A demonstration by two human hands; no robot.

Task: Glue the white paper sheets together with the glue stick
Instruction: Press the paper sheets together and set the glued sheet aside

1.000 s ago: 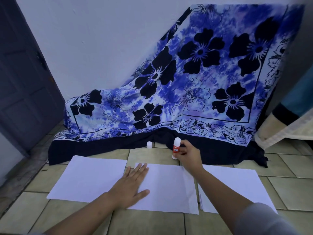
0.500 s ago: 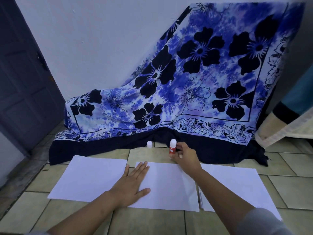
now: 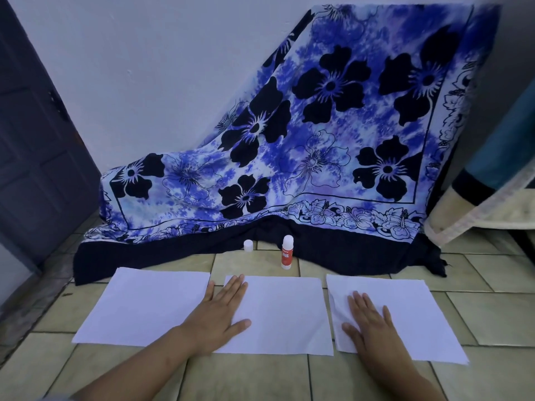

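Note:
Three white paper sheets lie side by side on the tiled floor: a left sheet (image 3: pixel 144 308), a middle sheet (image 3: pixel 283 314) and a right sheet (image 3: pixel 405 314). My left hand (image 3: pixel 217 316) rests flat on the middle sheet's left edge, fingers apart. On the right sheet, my right hand (image 3: pixel 370 328) lies flat and holds nothing. The glue stick (image 3: pixel 287 252), white with a red label, stands upright on the floor just beyond the middle sheet. Its white cap (image 3: pixel 248 245) sits apart to the left.
A blue floral cloth (image 3: pixel 304 140) drapes from the wall down to the floor right behind the glue stick. A dark door (image 3: pixel 34 140) is at the left. A cream and teal piece of furniture (image 3: pixel 492 204) stands at the right.
My right hand let go of the glue stick, leaving it standing on the floor, and came down flat onto the right sheet. My left hand stayed on the middle sheet.

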